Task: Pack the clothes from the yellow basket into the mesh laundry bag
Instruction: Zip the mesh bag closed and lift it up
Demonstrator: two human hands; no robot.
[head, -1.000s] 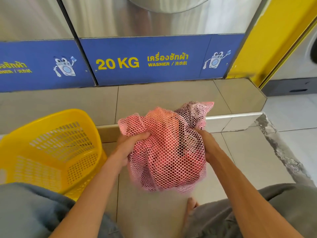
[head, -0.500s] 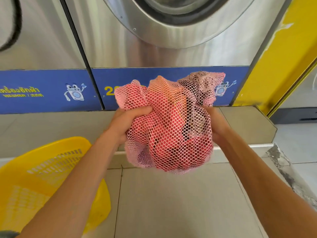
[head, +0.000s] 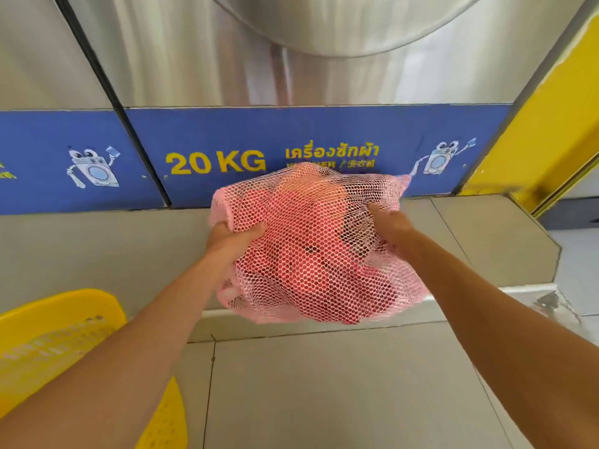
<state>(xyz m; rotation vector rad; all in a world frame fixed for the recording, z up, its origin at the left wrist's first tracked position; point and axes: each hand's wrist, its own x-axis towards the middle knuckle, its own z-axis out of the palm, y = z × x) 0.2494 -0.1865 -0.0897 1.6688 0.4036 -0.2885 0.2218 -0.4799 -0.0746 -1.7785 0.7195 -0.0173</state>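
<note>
I hold the pink mesh laundry bag (head: 317,254) in the air in front of the washer, above the tiled step. Red, orange and dark clothes (head: 311,267) bulge inside it. My left hand (head: 233,236) grips the bag's left side, and my right hand (head: 387,226) grips its upper right part. The yellow basket (head: 61,345) stands on the floor at the lower left, partly behind my left forearm; I see no clothes in the part that shows.
A steel 20 KG washer (head: 227,59) with a blue label strip stands straight ahead on a raised tiled step (head: 486,247). A yellow wall panel (head: 551,124) is at the right. Grey floor tiles (head: 340,400) spread below the bag.
Both hands have carried the bag up from the floor and forward toward the washer, spreading it wider. The view rose, so the basket now sits lower left.
</note>
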